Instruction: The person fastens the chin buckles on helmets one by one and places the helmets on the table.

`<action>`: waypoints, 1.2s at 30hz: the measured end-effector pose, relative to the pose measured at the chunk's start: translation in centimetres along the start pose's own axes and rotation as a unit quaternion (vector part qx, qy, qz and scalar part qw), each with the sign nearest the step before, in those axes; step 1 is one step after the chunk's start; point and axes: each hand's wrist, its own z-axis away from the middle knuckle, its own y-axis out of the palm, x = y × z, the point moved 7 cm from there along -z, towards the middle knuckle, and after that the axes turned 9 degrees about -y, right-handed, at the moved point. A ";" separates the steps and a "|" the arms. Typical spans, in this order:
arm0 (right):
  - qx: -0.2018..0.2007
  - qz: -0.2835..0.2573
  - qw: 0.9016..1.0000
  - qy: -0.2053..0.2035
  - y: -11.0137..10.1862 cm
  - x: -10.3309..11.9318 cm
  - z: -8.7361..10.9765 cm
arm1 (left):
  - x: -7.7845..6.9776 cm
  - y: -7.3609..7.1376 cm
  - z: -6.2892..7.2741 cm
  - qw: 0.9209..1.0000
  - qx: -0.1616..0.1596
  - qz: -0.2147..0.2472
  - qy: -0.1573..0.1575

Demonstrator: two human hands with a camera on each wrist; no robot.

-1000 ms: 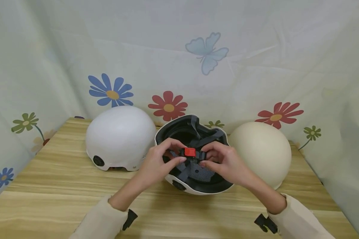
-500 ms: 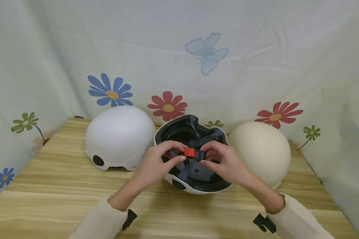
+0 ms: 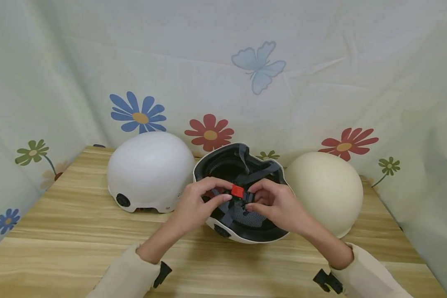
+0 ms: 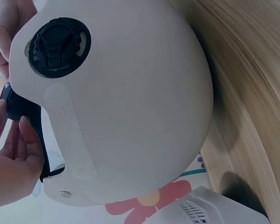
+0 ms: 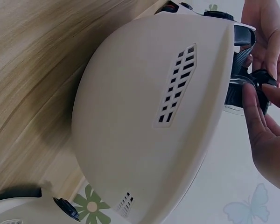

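An upturned cream helmet (image 3: 236,236) lies mid-table, its black lining (image 3: 251,218) facing up. Over its opening, both hands work at the chin-strap buckle (image 3: 237,191). The left hand (image 3: 193,205) pinches the red end between thumb and fingertips. From the other side, the right hand (image 3: 284,207) pinches the black end with thumb and index finger. Dark straps (image 3: 261,173) run from the buckle area to the helmet's edge. In the left wrist view, a round black dial (image 4: 59,46) shows on the shell; vent slots (image 5: 177,84) show in the right wrist view.
A white helmet (image 3: 150,169) stands dome up on the left, close beside the upturned one. On the right sits another cream helmet (image 3: 325,188), also dome up. The wooden table (image 3: 70,244) ends at a flower-printed curtain (image 3: 301,103) behind and at the sides.
The buckle has tilted slightly, its black end now lower. The right hand's fingertips have shifted a little left and down along it. The left hand keeps its hold; the helmets stay put.
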 end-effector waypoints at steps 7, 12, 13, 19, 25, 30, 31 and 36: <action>0.013 -0.001 1.000 -0.006 0.2 0.2 -0.2 | -0.2 0.6 -0.1 1.000 0.009 -0.002 0.010; 0.004 0.007 1.000 -0.010 0.1 0.3 -0.3 | -0.2 0.5 -0.1 1.000 0.005 0.001 0.013; 0.003 0.008 1.000 -0.012 0.0 0.3 -0.3 | -0.2 0.5 -0.1 1.000 0.004 0.002 0.014; 0.008 0.014 1.000 -0.009 0.1 0.3 -0.4 | 0.0 0.5 -0.1 1.000 0.004 0.001 0.017; 0.022 0.028 0.999 -0.001 0.0 -0.2 -0.3 | 0.3 0.7 -0.1 0.999 0.024 -0.024 0.005; 0.032 0.043 0.999 0.004 -0.1 -0.9 0.1 | 1.2 0.9 0.2 0.997 0.067 -0.031 -0.014; 0.034 0.044 0.998 0.004 -0.1 -1.0 0.2 | 1.4 0.8 0.4 0.996 0.080 -0.032 -0.018; 0.046 0.039 0.998 0.000 -0.1 -2.1 1.1 | 1.9 0.6 1.2 0.988 0.146 -0.051 -0.019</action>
